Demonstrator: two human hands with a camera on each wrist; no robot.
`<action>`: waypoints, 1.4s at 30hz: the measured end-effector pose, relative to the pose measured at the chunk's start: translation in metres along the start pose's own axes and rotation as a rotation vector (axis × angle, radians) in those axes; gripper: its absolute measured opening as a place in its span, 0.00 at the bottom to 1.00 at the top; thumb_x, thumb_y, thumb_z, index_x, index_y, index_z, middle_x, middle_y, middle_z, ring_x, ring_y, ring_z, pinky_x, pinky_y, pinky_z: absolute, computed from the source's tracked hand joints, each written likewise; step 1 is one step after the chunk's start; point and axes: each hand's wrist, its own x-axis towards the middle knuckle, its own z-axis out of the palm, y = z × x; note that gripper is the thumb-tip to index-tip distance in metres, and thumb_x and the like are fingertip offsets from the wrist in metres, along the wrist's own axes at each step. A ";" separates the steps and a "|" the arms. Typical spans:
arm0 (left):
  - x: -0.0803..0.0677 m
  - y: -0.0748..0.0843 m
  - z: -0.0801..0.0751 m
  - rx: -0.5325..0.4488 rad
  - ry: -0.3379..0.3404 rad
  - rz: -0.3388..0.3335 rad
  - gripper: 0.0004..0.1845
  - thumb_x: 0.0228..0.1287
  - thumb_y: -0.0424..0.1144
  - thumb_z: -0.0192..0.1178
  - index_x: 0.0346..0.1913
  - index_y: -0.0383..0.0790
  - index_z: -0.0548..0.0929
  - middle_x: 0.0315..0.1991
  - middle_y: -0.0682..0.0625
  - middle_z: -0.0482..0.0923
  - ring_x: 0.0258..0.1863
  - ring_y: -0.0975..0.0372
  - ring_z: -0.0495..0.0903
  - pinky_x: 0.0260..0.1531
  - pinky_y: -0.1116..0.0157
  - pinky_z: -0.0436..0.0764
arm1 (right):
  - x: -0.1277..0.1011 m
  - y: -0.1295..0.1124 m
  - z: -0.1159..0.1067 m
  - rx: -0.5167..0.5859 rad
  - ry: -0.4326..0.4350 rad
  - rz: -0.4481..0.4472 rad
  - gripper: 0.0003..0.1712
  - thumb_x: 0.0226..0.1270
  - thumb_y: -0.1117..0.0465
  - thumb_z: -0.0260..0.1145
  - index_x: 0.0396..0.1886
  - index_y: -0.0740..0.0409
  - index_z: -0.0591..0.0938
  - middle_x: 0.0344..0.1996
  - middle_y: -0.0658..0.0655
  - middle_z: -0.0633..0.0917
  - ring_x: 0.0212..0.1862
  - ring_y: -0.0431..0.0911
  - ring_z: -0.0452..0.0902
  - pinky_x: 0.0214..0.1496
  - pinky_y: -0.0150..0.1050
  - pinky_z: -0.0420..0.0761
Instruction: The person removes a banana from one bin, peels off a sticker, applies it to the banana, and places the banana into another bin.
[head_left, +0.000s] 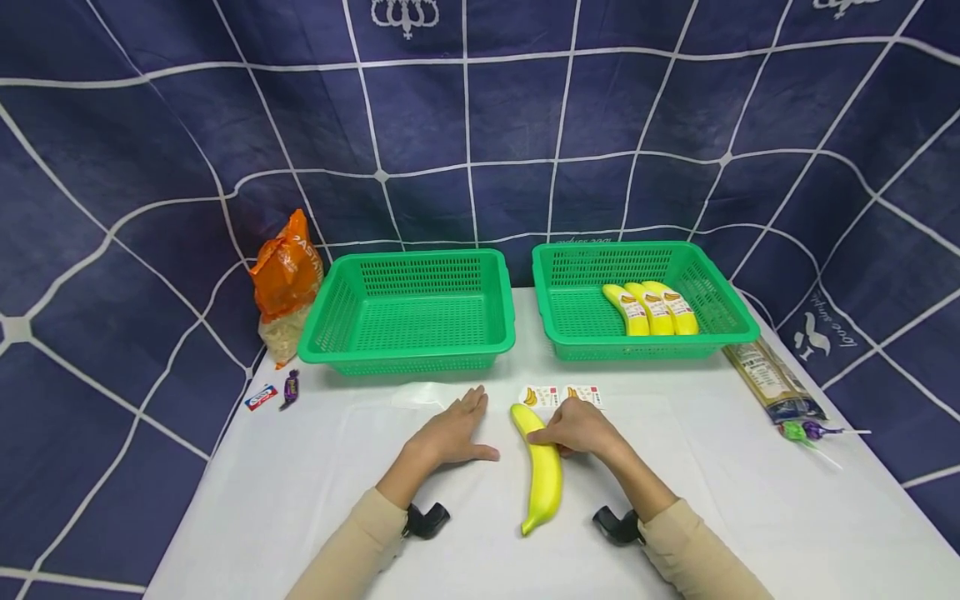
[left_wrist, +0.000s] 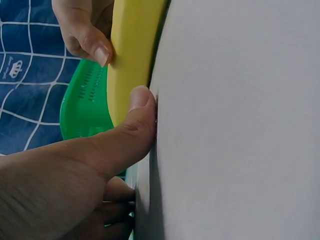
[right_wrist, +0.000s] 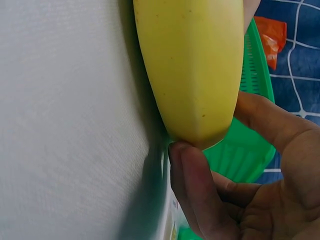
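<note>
A yellow banana [head_left: 544, 483] lies lengthwise on the white table between the two hands. At its upper half my right hand [head_left: 583, 428] grips it, thumb across the top and fingers at the right side; the right wrist view shows the thumb and fingers around the banana [right_wrist: 190, 75]. My left hand [head_left: 448, 432] rests on the table left of the banana, fingers extended and thumb pointing toward it, a small gap between. Just beyond the hands lie two banana-picture labels, one [head_left: 540, 397] fully visible, the other [head_left: 588, 394] partly covered by the right hand.
Behind stand two green baskets: the left one [head_left: 420, 363] has a bare floor, the right one [head_left: 645, 342] holds three labelled bananas [head_left: 656, 310]. Glossy clear film [head_left: 420, 394] lies by the left fingertips. An orange bag [head_left: 291, 271], candies [head_left: 290, 389], lollipops [head_left: 812, 431] and a packet [head_left: 772, 375] lie at the sides.
</note>
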 end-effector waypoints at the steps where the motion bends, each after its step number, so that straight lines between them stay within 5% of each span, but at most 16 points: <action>1: 0.000 0.000 0.000 0.002 0.000 -0.002 0.57 0.52 0.68 0.63 0.75 0.35 0.56 0.79 0.43 0.47 0.77 0.49 0.52 0.72 0.51 0.62 | 0.000 0.000 -0.001 -0.006 -0.003 -0.006 0.20 0.48 0.46 0.78 0.14 0.55 0.85 0.12 0.51 0.81 0.18 0.44 0.77 0.20 0.32 0.71; 7: 0.000 0.003 0.001 0.011 0.003 -0.007 0.58 0.51 0.68 0.63 0.75 0.34 0.55 0.79 0.42 0.47 0.78 0.51 0.50 0.73 0.51 0.60 | 0.007 0.001 -0.015 -0.041 0.018 -0.075 0.20 0.49 0.44 0.77 0.18 0.56 0.86 0.15 0.49 0.79 0.20 0.41 0.70 0.22 0.31 0.66; 13: 0.002 0.004 0.001 0.025 -0.001 -0.010 0.57 0.52 0.68 0.62 0.76 0.34 0.55 0.79 0.42 0.47 0.78 0.52 0.49 0.74 0.52 0.59 | 0.024 0.000 -0.034 -0.066 0.092 -0.325 0.17 0.53 0.55 0.76 0.37 0.63 0.86 0.28 0.52 0.85 0.31 0.40 0.77 0.33 0.32 0.78; 19: 0.002 0.004 0.002 0.037 0.014 0.008 0.56 0.54 0.68 0.62 0.75 0.32 0.55 0.78 0.40 0.48 0.78 0.51 0.50 0.75 0.54 0.57 | 0.040 -0.003 -0.039 -0.157 0.055 -0.490 0.14 0.54 0.62 0.75 0.39 0.63 0.86 0.26 0.49 0.83 0.31 0.38 0.75 0.36 0.31 0.77; 32: 0.002 0.005 0.001 0.020 0.014 0.012 0.56 0.55 0.68 0.61 0.75 0.31 0.55 0.78 0.40 0.47 0.78 0.52 0.48 0.76 0.54 0.54 | 0.071 -0.014 -0.034 -0.309 -0.077 -0.498 0.17 0.48 0.68 0.78 0.41 0.60 0.86 0.31 0.53 0.85 0.35 0.40 0.74 0.38 0.32 0.78; 42: 0.001 0.004 0.003 0.019 0.023 0.008 0.56 0.55 0.68 0.61 0.75 0.32 0.56 0.78 0.40 0.48 0.78 0.52 0.49 0.76 0.55 0.55 | 0.088 -0.013 -0.021 -0.432 -0.068 -0.590 0.21 0.46 0.67 0.80 0.43 0.58 0.86 0.34 0.50 0.86 0.36 0.39 0.77 0.40 0.31 0.80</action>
